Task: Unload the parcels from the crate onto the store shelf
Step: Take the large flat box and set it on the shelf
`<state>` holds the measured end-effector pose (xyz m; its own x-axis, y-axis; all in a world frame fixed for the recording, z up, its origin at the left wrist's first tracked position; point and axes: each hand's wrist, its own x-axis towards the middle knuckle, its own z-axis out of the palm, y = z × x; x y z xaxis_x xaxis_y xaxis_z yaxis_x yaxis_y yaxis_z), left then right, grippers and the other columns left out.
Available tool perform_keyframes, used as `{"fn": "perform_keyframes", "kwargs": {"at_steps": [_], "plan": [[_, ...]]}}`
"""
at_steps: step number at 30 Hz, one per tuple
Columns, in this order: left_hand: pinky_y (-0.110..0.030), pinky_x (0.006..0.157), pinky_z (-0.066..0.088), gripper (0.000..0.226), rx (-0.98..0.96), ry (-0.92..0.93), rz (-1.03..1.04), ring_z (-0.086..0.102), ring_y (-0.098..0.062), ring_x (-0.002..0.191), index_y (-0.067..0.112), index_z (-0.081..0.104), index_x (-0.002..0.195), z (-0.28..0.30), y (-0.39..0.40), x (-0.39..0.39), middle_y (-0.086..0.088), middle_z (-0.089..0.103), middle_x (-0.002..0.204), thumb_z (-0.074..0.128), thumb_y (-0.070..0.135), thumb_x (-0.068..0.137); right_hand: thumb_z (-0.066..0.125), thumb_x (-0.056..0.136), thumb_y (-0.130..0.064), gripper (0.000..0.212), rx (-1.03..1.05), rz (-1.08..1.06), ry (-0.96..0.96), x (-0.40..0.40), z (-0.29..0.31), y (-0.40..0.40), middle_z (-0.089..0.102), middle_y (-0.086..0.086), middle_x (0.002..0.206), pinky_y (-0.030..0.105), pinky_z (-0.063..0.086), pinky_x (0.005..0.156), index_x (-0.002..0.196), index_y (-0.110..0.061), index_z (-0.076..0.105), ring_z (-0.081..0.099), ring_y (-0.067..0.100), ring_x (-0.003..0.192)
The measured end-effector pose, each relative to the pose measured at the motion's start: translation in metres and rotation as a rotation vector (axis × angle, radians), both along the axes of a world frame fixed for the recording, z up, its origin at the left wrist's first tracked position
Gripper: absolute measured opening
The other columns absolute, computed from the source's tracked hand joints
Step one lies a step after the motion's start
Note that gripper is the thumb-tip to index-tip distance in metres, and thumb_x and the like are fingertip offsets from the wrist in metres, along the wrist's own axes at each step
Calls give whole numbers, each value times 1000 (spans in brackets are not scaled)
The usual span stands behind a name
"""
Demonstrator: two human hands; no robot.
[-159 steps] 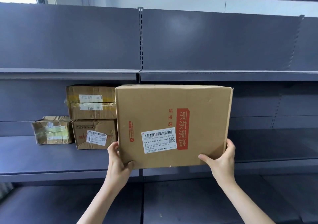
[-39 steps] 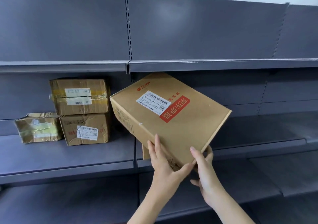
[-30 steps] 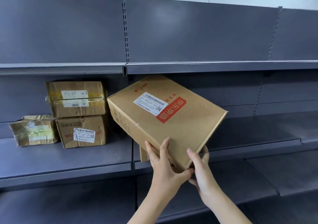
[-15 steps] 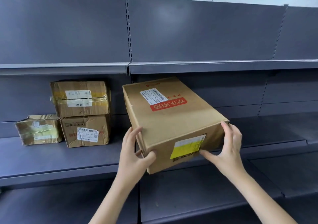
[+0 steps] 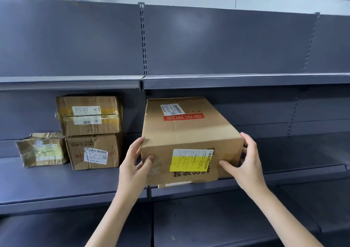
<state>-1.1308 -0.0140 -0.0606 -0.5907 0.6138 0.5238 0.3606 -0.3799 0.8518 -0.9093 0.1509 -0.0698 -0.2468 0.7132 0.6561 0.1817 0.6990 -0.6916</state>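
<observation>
Where both hands [image 5: 191, 163] clasp its near corners: big parcel [image 5: 186, 131], shelf-level.

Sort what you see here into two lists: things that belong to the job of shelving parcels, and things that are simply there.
Part of the job:
- large box, held by left hand and right hand
- middle shelf
- taped box, stacked on labelled box
- small crumpled parcel

Simply there:
- upper shelf
- lower shelf
- slotted upright

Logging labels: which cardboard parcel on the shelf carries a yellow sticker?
The large brown cardboard box with the red printed band, held between both hands, right of the others. The three smaller taped cardboard parcels to its left show only white labels.
</observation>
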Motion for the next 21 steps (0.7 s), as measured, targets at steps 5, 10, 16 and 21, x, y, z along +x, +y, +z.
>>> {"fn": "perform_keyframes", "kwargs": {"at_steps": [5, 10, 16, 21], "plan": [[-14, 74, 48, 51, -71, 65, 16, 56, -3, 101, 54, 39, 111, 12, 26, -21, 12, 55, 116, 51, 7, 93, 83, 65, -11, 92, 32, -5, -45, -21, 14, 24, 38, 4, 139, 31, 41, 92, 138, -17, 28, 37, 11, 116], [-6, 61, 44, 42, -150, 126, 95, 54, 3, 90, 29, 36, 130, 17, 59, -46, 5, 56, 114, 50, 12, 94, 82, 67, -10, 90, -5, 30, -46, -44, 23, 56, 39, 4, 137, 28, 39, 91, 138, -18, 27, 36, 8, 114], [-17, 64, 47, 42, -134, 105, 98, 54, -3, 82, 21, 38, 131, 18, 87, -63, 7, 57, 101, 50, 8, 94, 81, 68, -12, 90, -35, 48, -51, -61, 27, 84, 38, 5, 140, 33, 41, 94, 139, -20, 26, 38, 16, 121], [-22, 66, 49, 42, -126, 85, 96, 54, -4, 82, 24, 37, 131, 20, 99, -69, 11, 55, 99, 48, 6, 94, 80, 69, -13, 90, -9, 46, -37, -70, 24, 95, 38, 6, 141, 31, 37, 96, 141, -18, 26, 35, 11, 122]]}}
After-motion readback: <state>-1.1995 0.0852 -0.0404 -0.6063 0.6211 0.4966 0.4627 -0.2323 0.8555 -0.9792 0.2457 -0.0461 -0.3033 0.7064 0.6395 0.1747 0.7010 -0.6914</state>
